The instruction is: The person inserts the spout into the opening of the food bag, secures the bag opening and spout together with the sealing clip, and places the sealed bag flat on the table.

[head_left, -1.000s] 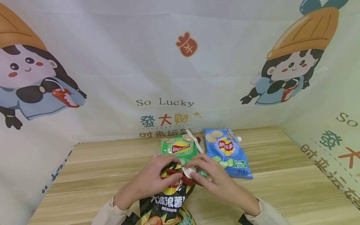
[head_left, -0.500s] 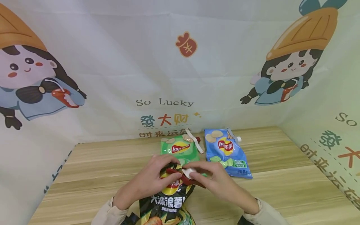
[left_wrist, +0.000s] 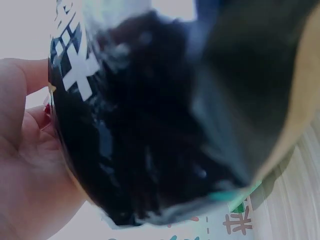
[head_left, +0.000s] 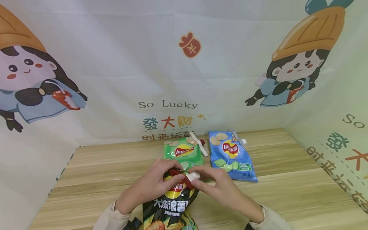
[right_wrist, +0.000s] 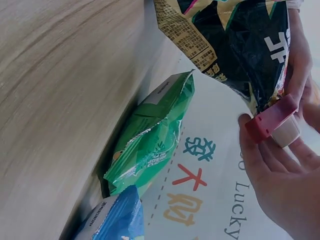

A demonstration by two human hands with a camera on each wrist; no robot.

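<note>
A black chip bag [head_left: 171, 207] stands upright in front of me, its top edge gathered between my hands. Across that edge lies a red bag clip [head_left: 188, 182] with a white cap [head_left: 194, 176] at its right end. My left hand [head_left: 158, 179] grips the bag's top at the left, thumb in front on the clip and fingers behind. With thumb and fingers, my right hand [head_left: 219, 183] pinches the capped end of the clip. Seen in the right wrist view, the red clip [right_wrist: 270, 120] sits at the bag's corner. The bag [left_wrist: 135, 115] fills most of the left wrist view.
Behind the hands, a green chip bag [head_left: 184, 152] lies on the wooden table [head_left: 109, 166] with a white clip [head_left: 199, 143] on its corner. To its right is a blue chip bag [head_left: 231, 159] with a grey clip [head_left: 237, 137]. A printed cloth [head_left: 172, 73] hangs at the back.
My right fingers have drawn in toward the capped end of the red clip. The clip's right end has swung inward, and the white cap shows more. My left hand holds nearly the same place.
</note>
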